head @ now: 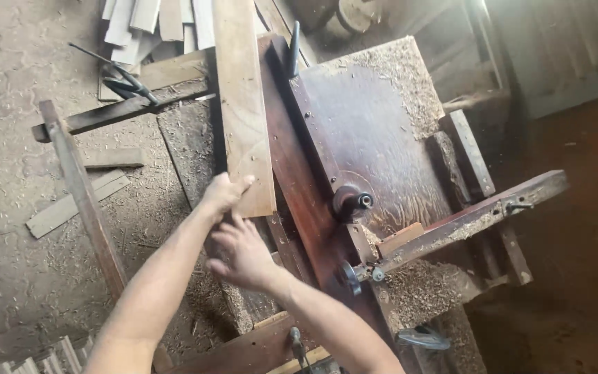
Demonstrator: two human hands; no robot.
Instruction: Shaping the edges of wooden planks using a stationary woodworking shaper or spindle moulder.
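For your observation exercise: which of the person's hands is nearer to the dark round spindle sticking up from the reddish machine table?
Right. The right hand lies spread just left of and below the spindle. The left hand grips the near end of the pale plank, farther left of the spindle.

Pale tan plank (pixel 243 104); dark reddish-brown machine table (pixel 375 138).

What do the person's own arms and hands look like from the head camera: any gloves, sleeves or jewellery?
Both forearms are bare as far as the frame shows: no sleeves in view. The left hand and right hand wear no gloves, and no watch, ring or wristband is visible. The arms look lean.
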